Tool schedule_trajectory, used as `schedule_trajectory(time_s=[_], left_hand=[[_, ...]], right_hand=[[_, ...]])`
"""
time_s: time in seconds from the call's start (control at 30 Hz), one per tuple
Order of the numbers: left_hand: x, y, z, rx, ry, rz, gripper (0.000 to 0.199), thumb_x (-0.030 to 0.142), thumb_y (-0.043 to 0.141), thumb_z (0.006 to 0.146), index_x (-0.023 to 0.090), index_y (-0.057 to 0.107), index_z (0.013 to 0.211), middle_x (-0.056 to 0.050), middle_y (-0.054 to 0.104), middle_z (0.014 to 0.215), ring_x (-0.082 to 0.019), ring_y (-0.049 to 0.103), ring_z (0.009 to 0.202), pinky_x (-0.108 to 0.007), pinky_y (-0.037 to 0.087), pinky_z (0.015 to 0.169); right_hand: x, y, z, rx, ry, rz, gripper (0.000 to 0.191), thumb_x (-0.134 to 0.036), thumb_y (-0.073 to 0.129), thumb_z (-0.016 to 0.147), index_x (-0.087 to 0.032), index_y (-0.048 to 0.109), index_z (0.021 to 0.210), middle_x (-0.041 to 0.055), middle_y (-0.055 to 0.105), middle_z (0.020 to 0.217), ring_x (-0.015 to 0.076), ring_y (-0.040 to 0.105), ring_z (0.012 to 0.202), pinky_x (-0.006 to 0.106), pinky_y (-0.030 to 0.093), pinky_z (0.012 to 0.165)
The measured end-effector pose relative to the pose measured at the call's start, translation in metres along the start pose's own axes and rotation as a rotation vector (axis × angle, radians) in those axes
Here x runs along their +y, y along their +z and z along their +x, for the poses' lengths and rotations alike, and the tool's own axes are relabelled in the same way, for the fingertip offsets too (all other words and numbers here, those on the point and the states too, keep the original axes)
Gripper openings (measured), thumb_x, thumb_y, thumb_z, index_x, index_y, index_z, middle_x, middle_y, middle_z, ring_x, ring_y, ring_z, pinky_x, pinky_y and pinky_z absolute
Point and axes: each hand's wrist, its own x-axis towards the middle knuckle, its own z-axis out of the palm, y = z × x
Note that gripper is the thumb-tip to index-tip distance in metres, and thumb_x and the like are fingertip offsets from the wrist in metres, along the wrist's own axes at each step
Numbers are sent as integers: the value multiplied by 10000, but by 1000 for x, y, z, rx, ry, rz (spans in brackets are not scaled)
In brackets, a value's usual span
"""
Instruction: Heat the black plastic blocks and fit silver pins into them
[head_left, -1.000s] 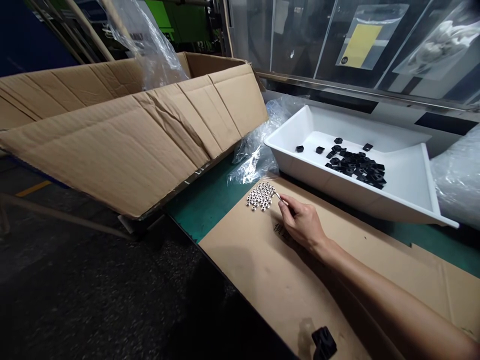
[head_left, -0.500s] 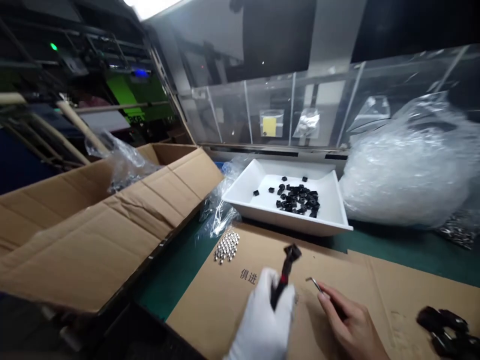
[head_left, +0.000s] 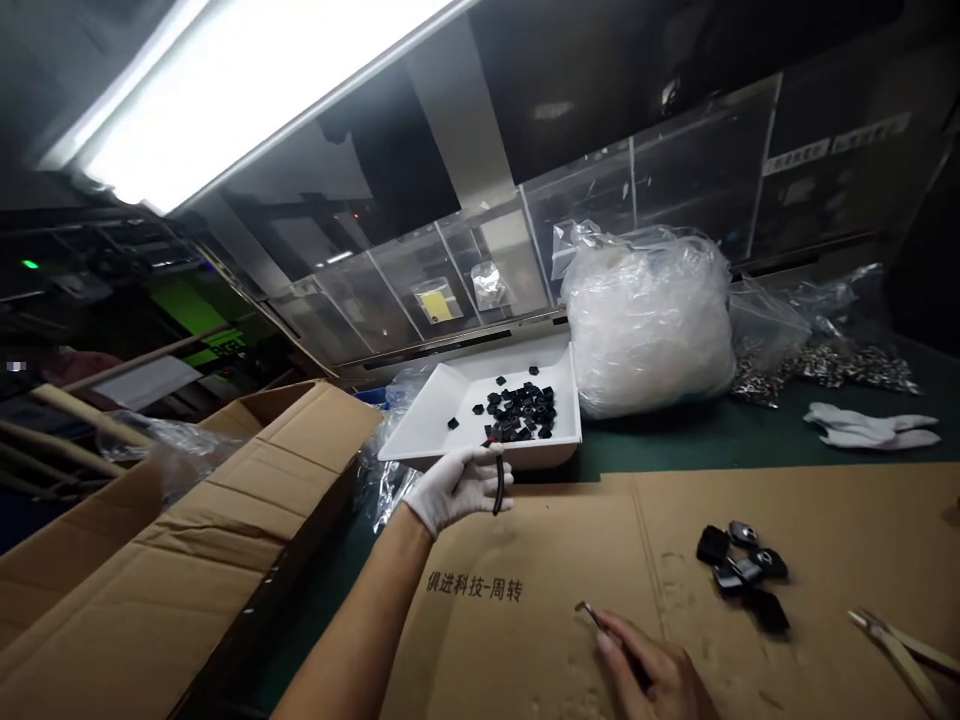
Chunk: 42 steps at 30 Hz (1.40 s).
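Left hand (head_left: 456, 492), white-gloved, is up at the near rim of the white plastic tray (head_left: 544, 455), fingers curled closed around a thin black part (head_left: 498, 487) that drops below the grip in a narrow strip. Can't tell from here whether the glove touches the rim. Right hand (head_left: 652, 672), bare, sits low at the near edge of the view, cut off by the frame and pinching slim metal tweezers (head_left: 592, 615), tips pointing left over the cardboard sheet (head_left: 525, 640). Plenty of open room on that sheet between the 2 hands, just a line of printed characters (head_left: 474, 587) across it. Over to the right, a small cluster of black parts (head_left: 742, 570), about 6 of them, rests on the cardboard, and a long pale metal tool (head_left: 896, 650) pokes in at the right edge. Left of the sheet, an open cardboard box (head_left: 210, 520) runs along the bench edge. In the tray, a heap of black pieces (head_left: 521, 412) sits toward the middle. Far side: a bag of clear plastic (head_left: 645, 320), a spread of silver nuts (head_left: 847, 365) and white gloves (head_left: 870, 425) on the green bench mat (head_left: 660, 445).
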Motion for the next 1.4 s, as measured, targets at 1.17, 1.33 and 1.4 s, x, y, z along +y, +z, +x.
schedule_trajectory(time_s=[1.17,1.33,1.4], left_hand=[[-166,213,-40,66,375,1756,214,235,526,880,255,686,1020,-114,637,1051,-319,577,980,-402,380,787],[-174,224,-46,134,354,1745,203,219,554,851,272,687,995,-87,632,1038,-306,583,960,-385,400,783],[-177,228,-45,149,333,1747,248,204,553,840,292,690,1027,-84,629,1044,-305,589,943,-384,404,773]], right_hand=[[-26,-121,-56,252,-157,-81,464,-38,579,921,-225,620,1344,77,802,1077,222,788,913,296,652,811],[-25,-124,-55,270,-192,-72,403,-50,561,940,-168,636,1318,104,802,1062,216,789,903,277,653,788],[-25,-125,-54,269,-195,-71,382,-48,563,941,-159,646,1297,108,802,1053,209,788,904,265,649,791]])
